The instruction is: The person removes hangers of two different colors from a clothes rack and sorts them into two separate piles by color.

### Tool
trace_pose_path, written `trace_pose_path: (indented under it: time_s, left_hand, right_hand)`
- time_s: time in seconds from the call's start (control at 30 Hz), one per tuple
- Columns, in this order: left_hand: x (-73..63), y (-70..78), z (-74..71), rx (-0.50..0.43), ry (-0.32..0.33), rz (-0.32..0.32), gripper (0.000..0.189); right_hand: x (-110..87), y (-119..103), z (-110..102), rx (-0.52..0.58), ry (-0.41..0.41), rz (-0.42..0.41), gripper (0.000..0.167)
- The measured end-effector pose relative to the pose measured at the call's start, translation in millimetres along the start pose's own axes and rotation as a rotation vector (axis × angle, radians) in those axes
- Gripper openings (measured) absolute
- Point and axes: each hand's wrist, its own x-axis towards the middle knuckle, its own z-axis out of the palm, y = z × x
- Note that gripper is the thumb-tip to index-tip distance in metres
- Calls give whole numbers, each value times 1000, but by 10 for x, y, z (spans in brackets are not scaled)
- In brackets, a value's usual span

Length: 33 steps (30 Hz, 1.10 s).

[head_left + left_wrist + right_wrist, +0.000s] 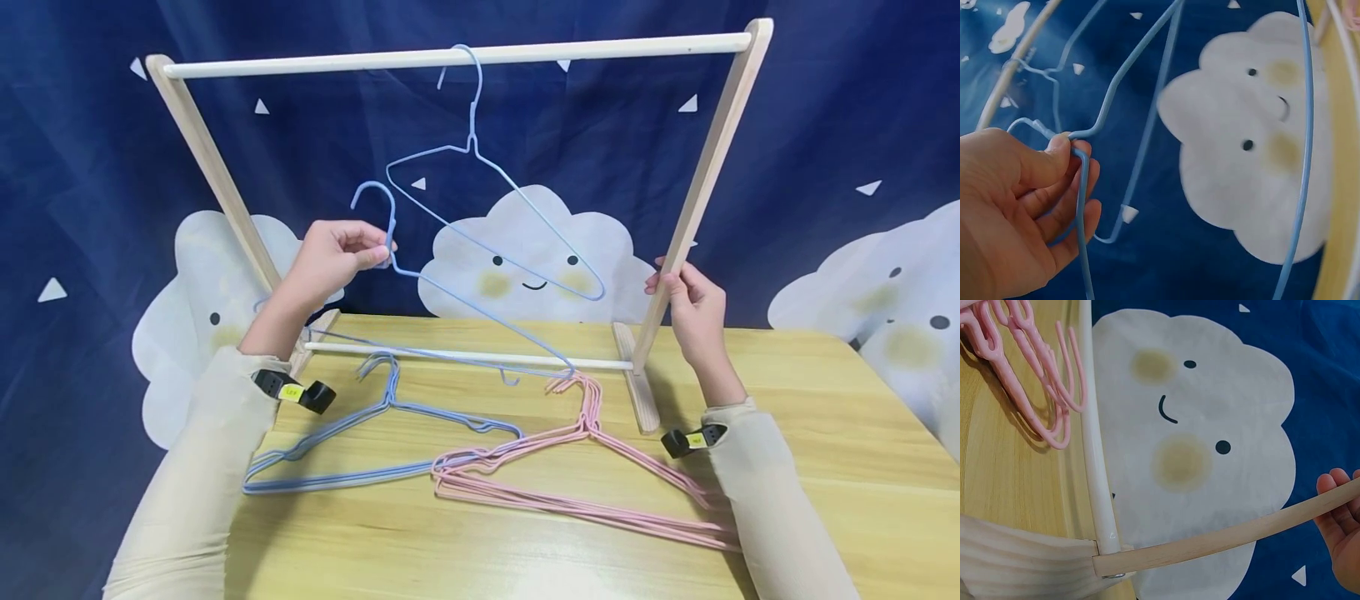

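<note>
My left hand [337,254] pinches a blue clothes hanger [480,307] at its neck, between thumb and fingers. The hook of this hanger points up and left, below the rack's top rail [315,63]. From that rail a second blue hanger [538,212] hangs by its hook, behind and to the right of the held one. My right hand [697,310] grips the right wooden post [705,183] of the rack, with the thumb in front. In the right wrist view the fingers lie around the same post [1210,545].
Several blue hangers [345,481] lie stacked on the wooden table [360,550]. Overlapping their right end is a stack of pink hangers [600,510]. The rack's white lower bar [450,356] runs behind both stacks. A dark blue curtain with printed clouds [532,242] hangs behind.
</note>
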Motion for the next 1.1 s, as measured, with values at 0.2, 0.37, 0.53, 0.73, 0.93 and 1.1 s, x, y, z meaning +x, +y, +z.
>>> trace_pose_path:
  time_s: [0.2,0.37,0.53,0.73,0.93,1.1]
  left_hand:
    - [-93,-264,80,39,-46,-139,15]
    - [-147,-461,162,66,-79,-257,17]
    - [-197,-601,228,112,-109,-322,19]
    - [-237,-703,273,85,-124,-387,22]
    - [-252,-755,267,64,-120,-434,24]
    - [-230,-764,219,-7,-57,-433,26]
  right_hand:
    - [3,5,-2,25,0,1,19]
    - [6,15,5,43,-1,0,18]
    - [1,10,8,30,0,7,18]
    - [4,12,1,28,2,13,18]
    - [9,19,4,47,5,10,18]
    - [3,9,6,39,2,7,19]
